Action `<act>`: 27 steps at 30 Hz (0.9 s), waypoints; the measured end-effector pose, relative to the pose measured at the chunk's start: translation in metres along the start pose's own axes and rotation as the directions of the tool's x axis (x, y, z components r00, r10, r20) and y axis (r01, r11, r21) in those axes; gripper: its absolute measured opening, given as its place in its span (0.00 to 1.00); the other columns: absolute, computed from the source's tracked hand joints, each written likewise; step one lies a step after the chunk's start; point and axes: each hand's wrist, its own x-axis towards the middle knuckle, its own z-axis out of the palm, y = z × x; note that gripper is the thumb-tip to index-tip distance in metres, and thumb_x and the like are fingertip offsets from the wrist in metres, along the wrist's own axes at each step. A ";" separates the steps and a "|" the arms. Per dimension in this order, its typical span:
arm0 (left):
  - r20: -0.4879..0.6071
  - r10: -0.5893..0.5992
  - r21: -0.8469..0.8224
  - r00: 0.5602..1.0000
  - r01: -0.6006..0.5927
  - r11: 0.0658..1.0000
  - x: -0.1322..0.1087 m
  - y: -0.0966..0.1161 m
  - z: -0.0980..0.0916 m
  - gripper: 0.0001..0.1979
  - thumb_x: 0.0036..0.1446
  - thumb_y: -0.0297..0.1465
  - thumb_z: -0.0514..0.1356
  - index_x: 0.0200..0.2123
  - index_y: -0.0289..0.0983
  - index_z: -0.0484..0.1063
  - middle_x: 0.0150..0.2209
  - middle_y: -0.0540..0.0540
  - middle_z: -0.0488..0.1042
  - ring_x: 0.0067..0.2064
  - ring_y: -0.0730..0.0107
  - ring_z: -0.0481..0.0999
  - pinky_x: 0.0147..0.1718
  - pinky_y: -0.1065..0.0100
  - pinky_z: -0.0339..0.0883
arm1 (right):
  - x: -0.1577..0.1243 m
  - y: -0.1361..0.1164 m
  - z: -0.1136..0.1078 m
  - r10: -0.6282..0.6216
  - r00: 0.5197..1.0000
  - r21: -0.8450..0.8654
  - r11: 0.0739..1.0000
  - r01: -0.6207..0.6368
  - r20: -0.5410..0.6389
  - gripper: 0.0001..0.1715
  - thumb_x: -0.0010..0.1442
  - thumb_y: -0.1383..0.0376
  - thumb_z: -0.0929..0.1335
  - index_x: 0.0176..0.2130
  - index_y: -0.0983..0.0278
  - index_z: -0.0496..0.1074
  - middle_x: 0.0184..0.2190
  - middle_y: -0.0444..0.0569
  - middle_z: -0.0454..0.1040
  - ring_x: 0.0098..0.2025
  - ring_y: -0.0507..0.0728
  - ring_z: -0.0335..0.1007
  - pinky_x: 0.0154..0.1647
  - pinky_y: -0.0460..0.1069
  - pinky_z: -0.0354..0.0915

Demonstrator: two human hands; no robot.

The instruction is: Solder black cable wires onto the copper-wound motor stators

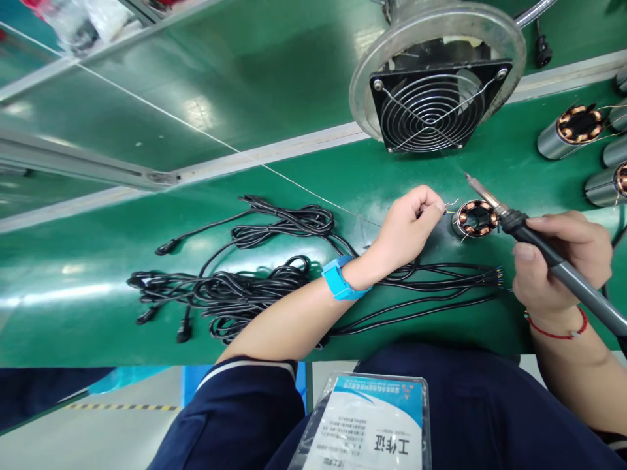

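Observation:
My right hand (563, 261) is closed around the dark handle of a soldering iron (519, 228). The iron's tip points up and left, above a motor stator (475, 219) with copper windings that stands on the green bench. Just left of the stator, my left hand (410, 219) pinches the thin wire ends (448, 210) of a cable. Fine leads from the stator reach toward those fingertips. Whether wire and lead touch is too small to tell. A blue wrist strap (337, 277) is around my left wrist.
Bundles of black cables (255, 287) with plugs lie left of my left arm, and their stripped ends (497, 277) fan out near my right hand. A round-hooded fan (431, 111) stands behind the stator. More stators (571, 134) stand at the right. A thin white cord (206, 134) crosses the bench.

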 end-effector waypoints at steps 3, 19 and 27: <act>-0.004 0.015 0.001 1.000 -0.015 1.000 0.000 -0.001 0.000 0.10 0.58 0.24 0.54 0.25 0.36 0.61 0.22 0.55 0.57 0.25 0.79 0.55 0.27 0.72 0.54 | -0.001 0.001 0.000 -0.007 1.000 0.014 1.000 0.007 -0.005 0.16 0.56 0.65 0.71 0.45 0.64 0.74 0.31 0.48 0.73 0.27 0.51 0.65 0.24 0.49 0.62; 0.008 0.002 0.077 1.000 -0.002 0.997 0.002 0.001 0.000 0.10 0.57 0.22 0.54 0.24 0.37 0.60 0.22 0.55 0.59 0.25 0.78 0.58 0.27 0.71 0.54 | -0.002 0.001 0.000 -0.045 0.999 0.167 0.985 0.044 0.005 0.11 0.53 0.68 0.69 0.39 0.62 0.74 0.24 0.44 0.70 0.23 0.51 0.63 0.20 0.49 0.61; 0.000 0.003 0.054 1.000 -0.003 0.999 0.002 0.000 0.000 0.11 0.57 0.22 0.54 0.24 0.37 0.60 0.21 0.55 0.58 0.25 0.78 0.56 0.26 0.71 0.54 | -0.002 0.004 0.002 -0.055 0.998 0.179 0.983 0.049 0.025 0.12 0.52 0.70 0.69 0.39 0.64 0.74 0.25 0.45 0.71 0.24 0.51 0.64 0.22 0.50 0.62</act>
